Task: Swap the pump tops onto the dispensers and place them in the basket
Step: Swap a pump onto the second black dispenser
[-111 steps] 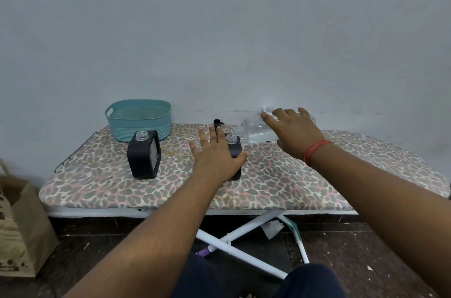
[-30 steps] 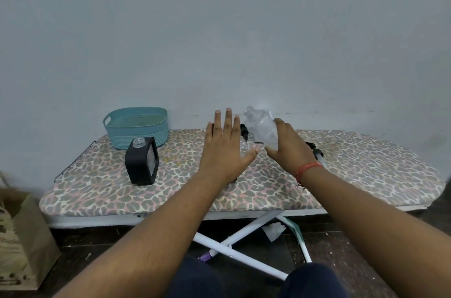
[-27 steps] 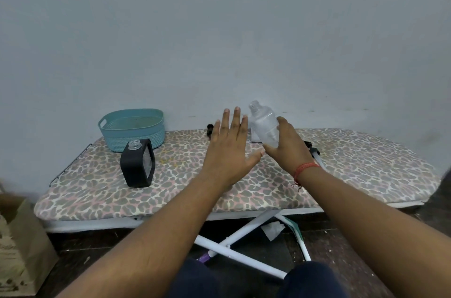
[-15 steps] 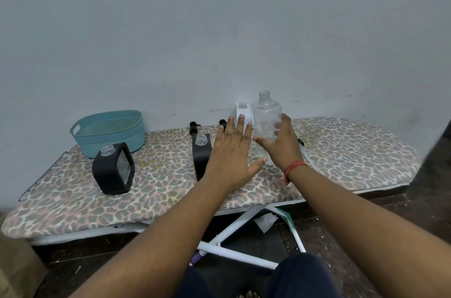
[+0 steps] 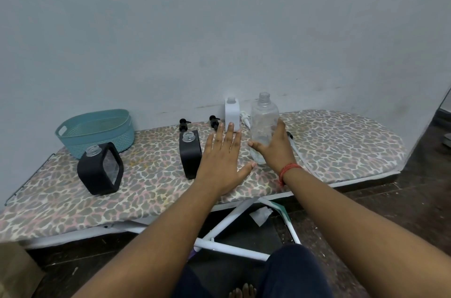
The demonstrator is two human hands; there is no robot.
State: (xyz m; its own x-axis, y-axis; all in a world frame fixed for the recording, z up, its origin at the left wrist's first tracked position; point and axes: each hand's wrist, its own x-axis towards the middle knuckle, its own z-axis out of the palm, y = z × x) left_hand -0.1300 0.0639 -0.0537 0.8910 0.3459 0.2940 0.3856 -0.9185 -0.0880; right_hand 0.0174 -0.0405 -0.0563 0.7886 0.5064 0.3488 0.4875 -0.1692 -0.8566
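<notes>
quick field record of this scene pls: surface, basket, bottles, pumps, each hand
surface: leopard-print ironing board
basket: teal basket, far left, nothing seen inside
bottles: two black dispensers, white bottle, clear bottle; all uncapped, upright
pumps: two black pump tops loose near wall
left hand: open, flat, empty
right hand: grip around clear bottle

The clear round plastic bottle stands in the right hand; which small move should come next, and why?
Probably the open left hand should reach back for a black pump top. The clear round plastic bottle stands upright on the ironing board in the right hand's grip, and its neck is uncapped.
</notes>
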